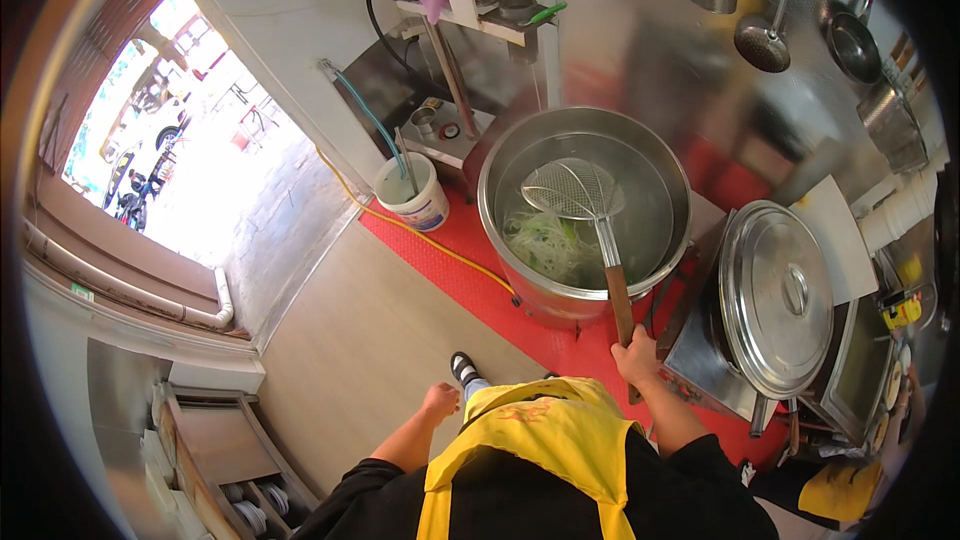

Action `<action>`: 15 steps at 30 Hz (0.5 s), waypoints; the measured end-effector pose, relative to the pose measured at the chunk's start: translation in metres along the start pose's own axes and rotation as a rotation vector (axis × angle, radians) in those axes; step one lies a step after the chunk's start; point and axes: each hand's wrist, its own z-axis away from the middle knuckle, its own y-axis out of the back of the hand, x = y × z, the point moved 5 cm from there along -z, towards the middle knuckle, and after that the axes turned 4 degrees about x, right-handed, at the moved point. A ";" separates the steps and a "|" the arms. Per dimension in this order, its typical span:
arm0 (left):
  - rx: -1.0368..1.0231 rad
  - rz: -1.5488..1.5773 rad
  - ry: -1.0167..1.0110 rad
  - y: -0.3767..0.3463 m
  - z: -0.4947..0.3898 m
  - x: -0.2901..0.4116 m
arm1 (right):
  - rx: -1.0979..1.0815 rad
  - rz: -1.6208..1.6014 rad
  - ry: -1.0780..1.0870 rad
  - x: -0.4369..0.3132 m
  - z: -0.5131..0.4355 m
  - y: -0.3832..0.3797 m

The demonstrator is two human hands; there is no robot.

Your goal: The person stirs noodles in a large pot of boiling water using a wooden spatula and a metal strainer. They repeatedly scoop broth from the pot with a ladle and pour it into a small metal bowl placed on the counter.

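Note:
My right hand (637, 358) is closed around the wooden handle of a wire-mesh strainer (574, 189). The strainer's basket is held over a large round steel pot (491, 240), and its handle crosses the near rim. Pale noodles with green leaves (551, 244) lie in the cloudy water, beside and partly below the basket. How far the mesh dips into the water I cannot tell. My left hand (442, 399) hangs by the yellow apron (551, 420), holding nothing that I can see, its fingers curled.
A white bucket (431, 206) with a blue hose stands left of the pot, near a yellow hose (420, 236) on the red mat. A lidded pot (780, 300) is at the right. Ladles (763, 41) hang on the wall. Part of another person (840, 491) shows at lower right.

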 end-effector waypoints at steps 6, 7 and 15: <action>0.013 0.023 0.021 0.005 0.001 -0.011 | 0.055 -0.150 -0.076 0.009 0.008 -0.002; 0.001 0.048 0.028 0.005 0.000 -0.013 | 0.068 -0.123 -0.087 0.014 0.007 -0.006; -0.017 -0.013 0.009 0.000 -0.004 -0.006 | 0.142 -0.109 -0.030 0.010 -0.001 -0.006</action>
